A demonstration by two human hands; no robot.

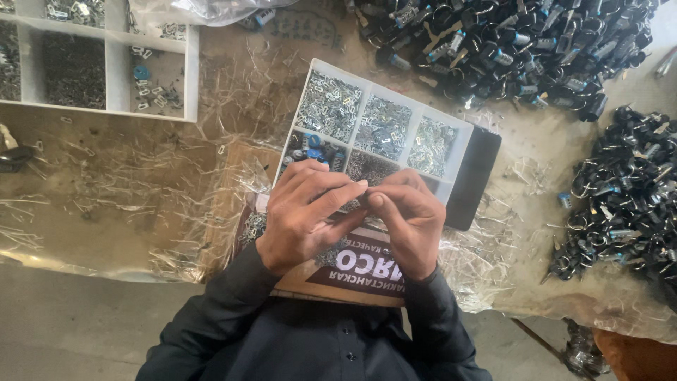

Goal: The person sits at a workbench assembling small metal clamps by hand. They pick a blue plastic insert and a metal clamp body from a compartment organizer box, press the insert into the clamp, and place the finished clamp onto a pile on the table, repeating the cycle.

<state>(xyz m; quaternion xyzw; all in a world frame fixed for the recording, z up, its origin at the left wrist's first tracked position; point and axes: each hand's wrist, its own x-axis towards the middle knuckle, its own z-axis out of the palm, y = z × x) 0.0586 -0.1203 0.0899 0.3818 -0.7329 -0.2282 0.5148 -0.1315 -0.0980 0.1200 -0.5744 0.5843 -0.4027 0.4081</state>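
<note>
Right now I see both hands meeting over the near edge of the white divided tray. My left hand and right hand press fingertips together, pinching something too small to make out. The tray's compartments hold small metal clips, and it rests on a cardboard box. Piles of black key rings lie well apart to the right.

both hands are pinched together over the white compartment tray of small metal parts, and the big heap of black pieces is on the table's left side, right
Not quite. The left hand and right hand do meet, fingertips together, over the white compartment tray of small metal parts, but the heap of black pieces lies on the table's right side, as the head view shows.
</note>
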